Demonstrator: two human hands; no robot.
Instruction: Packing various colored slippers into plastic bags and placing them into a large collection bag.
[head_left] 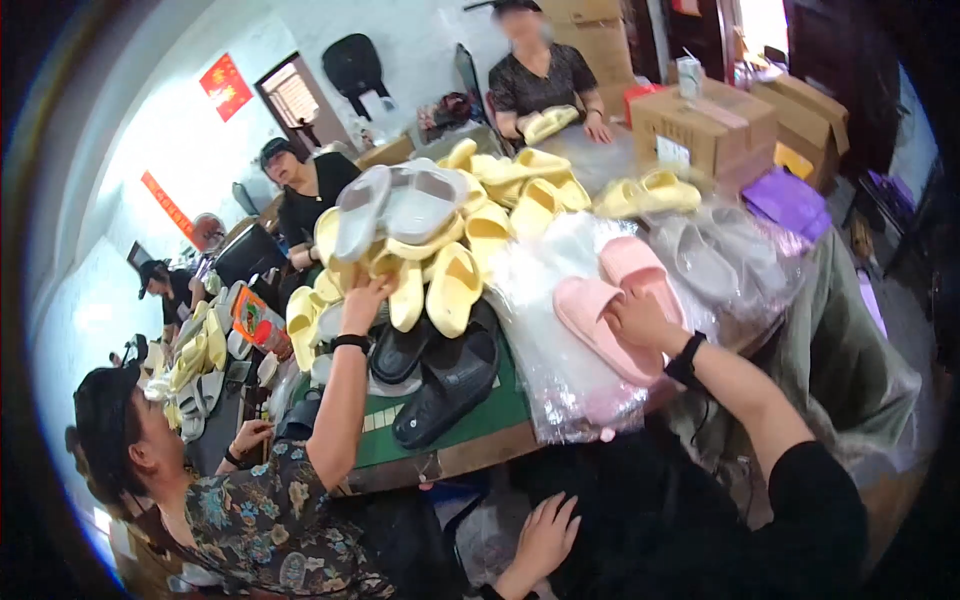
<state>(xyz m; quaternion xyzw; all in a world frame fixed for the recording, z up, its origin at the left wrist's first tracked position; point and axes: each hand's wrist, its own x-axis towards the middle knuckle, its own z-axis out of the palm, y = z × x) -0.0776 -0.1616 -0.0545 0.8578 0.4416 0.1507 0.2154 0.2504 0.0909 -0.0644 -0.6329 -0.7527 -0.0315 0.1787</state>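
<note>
My right hand (640, 322) closes on a pair of pink slippers (622, 292), its fingers curled at the strap of the nearer one. The pair lies over a stack of clear plastic bags (550, 340) at the table's near edge. My left hand (547, 535) hangs lower, in front of the table, over dark clothing. Its fingers are stretched out and nothing shows in them. Just left of the bags lie black slippers (447, 385). Past the bags rises a heap of yellow slippers (455, 288), with grey slippers (362, 212) on top.
At my left, a person in a floral shirt (275, 535) reaches into the heap. Two people in black sit farther left; another, across the table, holds a yellow slipper (548, 124). Bagged grey slippers (700, 255), a purple package (787, 203) and a cardboard box (705, 125) stand right.
</note>
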